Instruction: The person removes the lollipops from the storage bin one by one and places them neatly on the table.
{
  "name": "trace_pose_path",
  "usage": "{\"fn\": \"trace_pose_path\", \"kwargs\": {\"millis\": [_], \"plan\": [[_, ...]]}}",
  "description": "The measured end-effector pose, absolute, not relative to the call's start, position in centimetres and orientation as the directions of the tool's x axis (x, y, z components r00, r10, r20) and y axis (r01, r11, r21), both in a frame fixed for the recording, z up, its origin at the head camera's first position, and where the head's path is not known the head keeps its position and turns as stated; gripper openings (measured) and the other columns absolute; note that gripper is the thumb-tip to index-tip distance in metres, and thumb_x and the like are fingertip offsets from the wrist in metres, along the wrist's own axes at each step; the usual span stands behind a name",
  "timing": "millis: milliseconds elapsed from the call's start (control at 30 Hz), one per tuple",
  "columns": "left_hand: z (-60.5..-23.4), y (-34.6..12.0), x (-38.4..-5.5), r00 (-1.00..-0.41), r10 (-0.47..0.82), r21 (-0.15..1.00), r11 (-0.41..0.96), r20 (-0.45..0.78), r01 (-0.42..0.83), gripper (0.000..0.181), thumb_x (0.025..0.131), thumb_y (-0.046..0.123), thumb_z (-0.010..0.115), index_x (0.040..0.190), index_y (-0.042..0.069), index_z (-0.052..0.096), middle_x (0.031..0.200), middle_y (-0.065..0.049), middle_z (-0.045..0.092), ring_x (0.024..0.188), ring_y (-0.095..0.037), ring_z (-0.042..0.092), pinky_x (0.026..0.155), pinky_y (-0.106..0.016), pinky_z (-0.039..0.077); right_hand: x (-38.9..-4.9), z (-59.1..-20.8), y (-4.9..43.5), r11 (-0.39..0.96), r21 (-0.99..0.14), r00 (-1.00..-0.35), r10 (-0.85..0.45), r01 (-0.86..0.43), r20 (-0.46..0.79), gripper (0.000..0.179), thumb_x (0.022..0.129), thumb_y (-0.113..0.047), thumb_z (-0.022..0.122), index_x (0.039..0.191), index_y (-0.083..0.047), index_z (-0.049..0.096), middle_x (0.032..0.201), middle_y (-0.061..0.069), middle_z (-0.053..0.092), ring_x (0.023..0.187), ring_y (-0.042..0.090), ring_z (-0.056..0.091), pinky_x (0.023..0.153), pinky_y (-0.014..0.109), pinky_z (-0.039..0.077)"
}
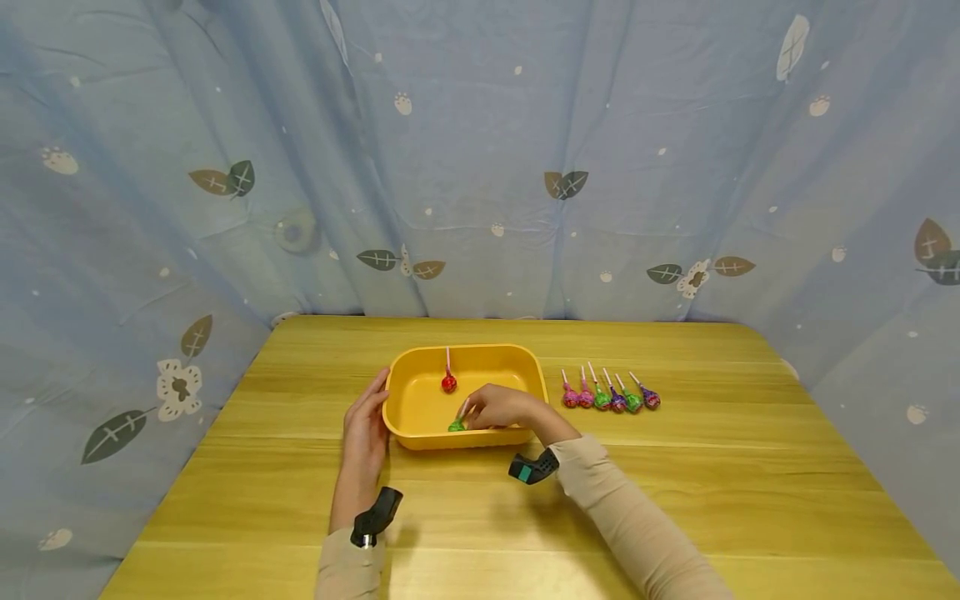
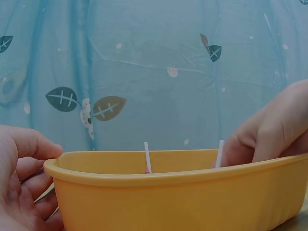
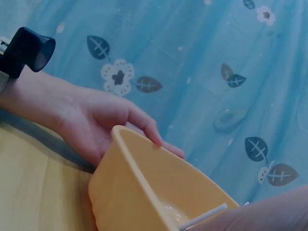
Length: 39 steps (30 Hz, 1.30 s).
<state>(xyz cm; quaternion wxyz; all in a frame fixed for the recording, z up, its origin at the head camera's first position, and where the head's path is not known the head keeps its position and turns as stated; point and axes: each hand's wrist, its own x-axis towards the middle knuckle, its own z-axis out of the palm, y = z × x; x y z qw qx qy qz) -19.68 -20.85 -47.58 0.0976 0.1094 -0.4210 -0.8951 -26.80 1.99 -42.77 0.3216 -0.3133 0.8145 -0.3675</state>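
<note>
A yellow plastic tub [image 1: 420,435] stands on the wooden table. My left hand [image 1: 366,429] rests against the outside of its left end, with the thumb touching the rim in the left wrist view. My right hand [image 1: 501,407] reaches inside over the near wall and pinches a green lollipop [image 1: 456,426] low in the tub. Its white stick [image 2: 220,154] slants up beside the fingers; the fingertips are partly hidden. A red lollipop [image 1: 448,382] lies inside by the far wall, its stick [image 2: 147,157] showing above the near rim in the left wrist view.
To the right of the tub, several lollipops lie in a row on the table, including a pink one [image 1: 570,398], a green one [image 1: 633,403] and a purple one [image 1: 650,399]. A blue leaf-patterned curtain [image 1: 480,167] hangs behind the table [image 1: 712,492].
</note>
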Motion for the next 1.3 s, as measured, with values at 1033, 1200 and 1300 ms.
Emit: {"fn": "trace_pose_path", "kwargs": {"millis": [1033, 1200, 1300], "plan": [[-47.5, -20.8, -19.7, -0.96, -0.258, 0.774, -0.628, -0.11, 0.08, 0.047, 0.101, 0.001, 0.043, 0.148, 0.002, 0.038, 0.151, -0.005, 0.039, 0.134, -0.011, 0.04, 0.108, -0.027, 0.032, -27.3, -41.7, 5.5, 0.134, -0.99, -0.773, -0.624, 0.037, -0.113, 0.034, 0.098, -0.004, 0.053, 0.129, 0.011, 0.055, 0.119, 0.022, 0.062, 0.1, 0.022, 0.064, 0.091, 0.04, 0.051], [-47.7, -20.9, -19.7, -0.96, -0.26, 0.769, -0.633, -0.107, 0.086, 0.047, 0.101, 0.001, 0.043, 0.148, 0.003, 0.038, 0.151, -0.005, 0.039, 0.134, -0.01, 0.04, 0.108, -0.026, 0.033, -27.0, -41.5, 6.2, 0.094, -0.992, -0.801, -0.585, 0.083, -0.123, 0.035, 0.099, -0.003, 0.052, 0.13, 0.011, 0.054, 0.119, 0.019, 0.061, 0.105, 0.025, 0.062, 0.095, 0.04, 0.048], [-47.6, -20.9, -19.7, -0.96, -0.261, 0.772, -0.63, -0.104, 0.087, 0.047, 0.101, 0.001, 0.043, 0.148, 0.002, 0.037, 0.151, -0.004, 0.039, 0.134, -0.011, 0.039, 0.109, -0.027, 0.032, -26.8, -41.4, 6.8, 0.044, -0.993, -0.827, -0.549, 0.114, -0.119, 0.035, 0.1, -0.001, 0.048, 0.132, 0.013, 0.051, 0.123, 0.023, 0.057, 0.112, 0.029, 0.06, 0.1, 0.042, 0.044]]}}
